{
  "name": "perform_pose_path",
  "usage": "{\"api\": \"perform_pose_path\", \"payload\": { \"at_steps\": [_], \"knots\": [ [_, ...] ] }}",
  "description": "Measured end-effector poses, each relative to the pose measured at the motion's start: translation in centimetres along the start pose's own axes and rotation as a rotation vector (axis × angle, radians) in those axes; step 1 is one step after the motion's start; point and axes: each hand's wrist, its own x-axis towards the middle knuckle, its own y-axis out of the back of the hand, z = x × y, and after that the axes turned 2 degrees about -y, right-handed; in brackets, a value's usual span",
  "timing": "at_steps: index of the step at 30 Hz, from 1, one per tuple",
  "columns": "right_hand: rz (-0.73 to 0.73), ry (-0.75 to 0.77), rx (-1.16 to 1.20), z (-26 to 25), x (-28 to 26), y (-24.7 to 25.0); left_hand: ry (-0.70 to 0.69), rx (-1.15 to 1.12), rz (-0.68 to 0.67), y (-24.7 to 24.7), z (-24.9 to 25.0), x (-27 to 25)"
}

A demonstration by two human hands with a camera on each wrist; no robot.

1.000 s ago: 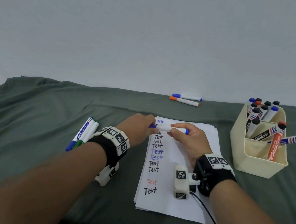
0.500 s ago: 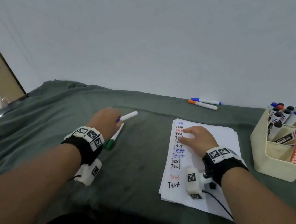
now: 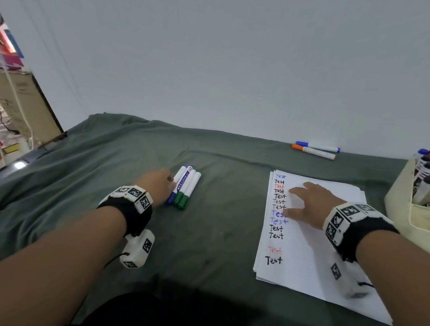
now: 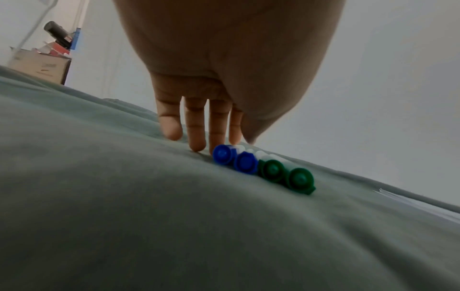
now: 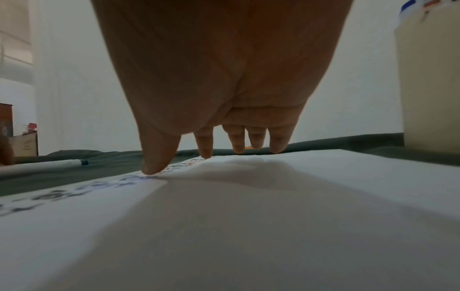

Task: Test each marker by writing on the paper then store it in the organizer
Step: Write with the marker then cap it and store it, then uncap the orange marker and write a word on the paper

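Several markers (image 3: 185, 185) lie side by side on the green cloth, two with blue caps (image 4: 235, 159) and two with green caps (image 4: 286, 174). My left hand (image 3: 165, 184) rests beside them with straight fingers (image 4: 196, 133), its fingertips against the leftmost blue-capped marker and holding nothing. The paper stack (image 3: 307, 255), with a column of "Test" words down its left edge, lies to the right. On it my right hand (image 3: 308, 202) lies flat with spread fingers (image 5: 156, 157), empty. The cream organizer (image 3: 405, 209) at far right holds several markers.
Two more markers (image 3: 314, 150), one blue-capped and one orange-capped, lie at the back of the table by the wall. A cardboard box (image 3: 21, 105) and clutter stand beyond the table's left edge. The organizer wall (image 5: 428, 88) rises close to my right hand.
A second ago both hands held a blue marker over the paper. My left hand carried it left and laid it in the row, then let go. My right hand flattened on the paper.
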Motion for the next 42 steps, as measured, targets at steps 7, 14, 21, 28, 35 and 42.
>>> {"api": "perform_pose_path", "payload": {
  "at_steps": [7,14,21,28,35,42],
  "knots": [
    [-0.035,-0.001,-0.068,1.1,0.3,0.4,-0.042,0.010,0.023,-0.7,-0.7,0.4],
    [-0.038,-0.028,-0.054,3.1,0.6,0.8,-0.110,0.075,0.033,0.8,0.5,1.0],
    [-0.039,-0.140,-0.013,4.6,0.7,-0.2,-0.483,0.168,0.086,2.9,10.1,3.9],
    [-0.068,-0.129,-0.062,4.5,0.7,-1.1,-0.644,0.256,-0.036,-0.3,22.0,8.9],
    [-0.049,-0.129,-0.044,4.8,0.6,-2.1,-0.715,0.319,-0.093,-4.5,29.4,13.7],
    [-0.140,-0.125,-0.007,4.9,0.5,-1.3,-0.770,0.303,-0.113,-6.2,33.3,17.0]
  ]
}}
